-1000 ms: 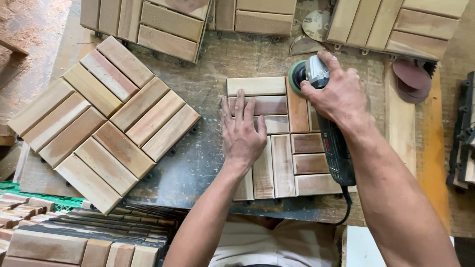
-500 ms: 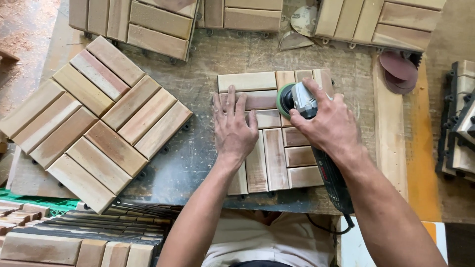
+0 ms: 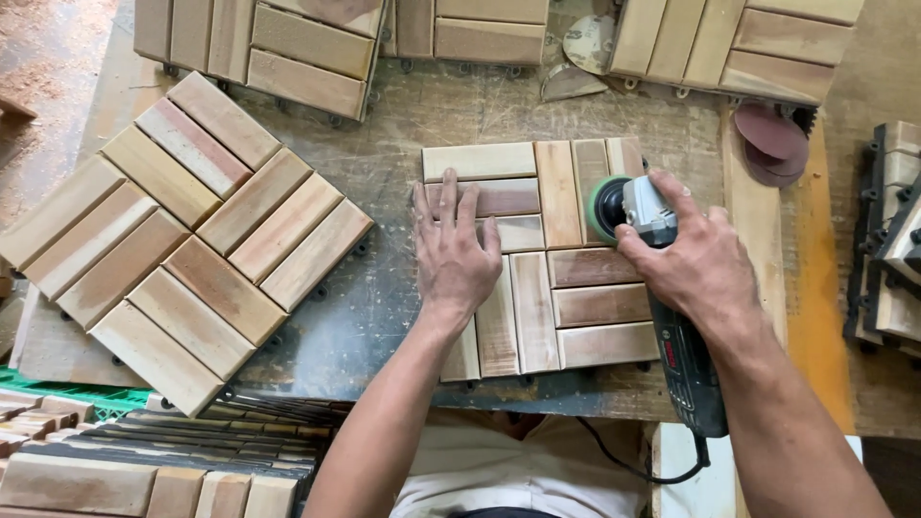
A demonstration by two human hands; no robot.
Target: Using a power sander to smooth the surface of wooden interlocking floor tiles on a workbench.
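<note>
While the left hand (image 3: 456, 254) stays pressed flat, fingers spread and gripping nothing, on the wooden tile (image 3: 542, 254) lying on the workbench (image 3: 384, 307), the right hand (image 3: 696, 264) remains clenched around the sander (image 3: 662, 288), whose disc has slid right along the tile's upper slats since half a second ago.
</note>
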